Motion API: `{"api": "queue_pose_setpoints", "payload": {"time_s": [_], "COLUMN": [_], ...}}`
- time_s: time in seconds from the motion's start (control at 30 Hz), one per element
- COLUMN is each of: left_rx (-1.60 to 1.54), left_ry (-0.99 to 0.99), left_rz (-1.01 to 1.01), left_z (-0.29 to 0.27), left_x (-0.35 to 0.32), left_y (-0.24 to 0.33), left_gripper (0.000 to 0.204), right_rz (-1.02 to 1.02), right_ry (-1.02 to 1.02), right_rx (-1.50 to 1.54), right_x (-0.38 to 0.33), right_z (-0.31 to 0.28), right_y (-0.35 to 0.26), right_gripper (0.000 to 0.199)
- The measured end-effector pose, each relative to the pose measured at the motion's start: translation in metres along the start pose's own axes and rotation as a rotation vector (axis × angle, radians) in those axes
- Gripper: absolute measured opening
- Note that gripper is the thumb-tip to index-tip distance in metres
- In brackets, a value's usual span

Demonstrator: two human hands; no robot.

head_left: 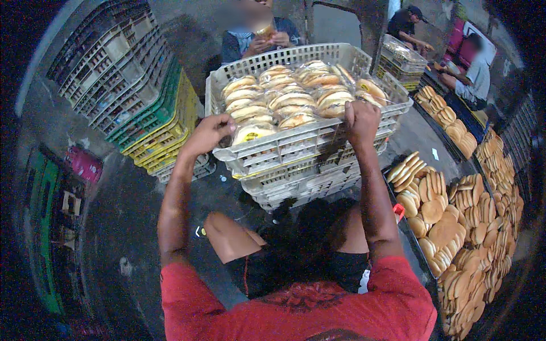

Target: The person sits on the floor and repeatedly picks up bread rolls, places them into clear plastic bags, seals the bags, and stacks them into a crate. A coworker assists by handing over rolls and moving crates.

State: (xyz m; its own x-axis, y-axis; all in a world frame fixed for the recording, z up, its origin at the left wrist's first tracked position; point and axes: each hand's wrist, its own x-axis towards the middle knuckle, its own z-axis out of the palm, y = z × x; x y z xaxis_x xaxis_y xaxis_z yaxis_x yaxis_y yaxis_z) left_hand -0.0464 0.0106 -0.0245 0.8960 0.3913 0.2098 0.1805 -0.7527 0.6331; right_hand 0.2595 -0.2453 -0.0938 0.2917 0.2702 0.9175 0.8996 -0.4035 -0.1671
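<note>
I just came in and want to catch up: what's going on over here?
A person in a red shirt has both hands at a pale plastic crate full of bagged buns. The left grip is at its near left corner; the right grip is closed on the near rim. The crate sits atop other crates. Loose buns lie to the right, and a tall crate stack stands to the left.
</note>
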Motion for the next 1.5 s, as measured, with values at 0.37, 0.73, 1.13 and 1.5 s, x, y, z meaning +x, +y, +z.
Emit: {"api": "queue_pose_setpoints", "payload": {"time_s": [0.37, 0.73, 1.13, 1.5], "left_rx": [-0.287, -1.419, -1.74, -1.184], "left_ry": [0.543, 0.299, 0.231, 0.232], "left_rz": [0.44, -0.237, -0.098, -0.061], "left_z": [0.125, 0.229, 0.221, 0.211], "left_x": [-0.089, -0.113, -0.13, -0.127], "left_y": [0.106, 0.065, 0.073, 0.063], "left_gripper": [0.018, 0.076, 0.076, 0.062], "right_rz": [1.403, 0.723, 0.902, 0.986], "right_ry": [-0.44, -0.585, -0.715, -0.817], "right_rx": [1.806, 0.763, 0.952, 1.097], "right_x": [-0.065, -0.121, -0.128, -0.157], "right_z": [-0.047, -0.084, -0.089, -0.09], "right_y": [-0.163, -0.129, -0.13, -0.137], "right_gripper": [0.049, 0.03, 0.03, 0.022]}}
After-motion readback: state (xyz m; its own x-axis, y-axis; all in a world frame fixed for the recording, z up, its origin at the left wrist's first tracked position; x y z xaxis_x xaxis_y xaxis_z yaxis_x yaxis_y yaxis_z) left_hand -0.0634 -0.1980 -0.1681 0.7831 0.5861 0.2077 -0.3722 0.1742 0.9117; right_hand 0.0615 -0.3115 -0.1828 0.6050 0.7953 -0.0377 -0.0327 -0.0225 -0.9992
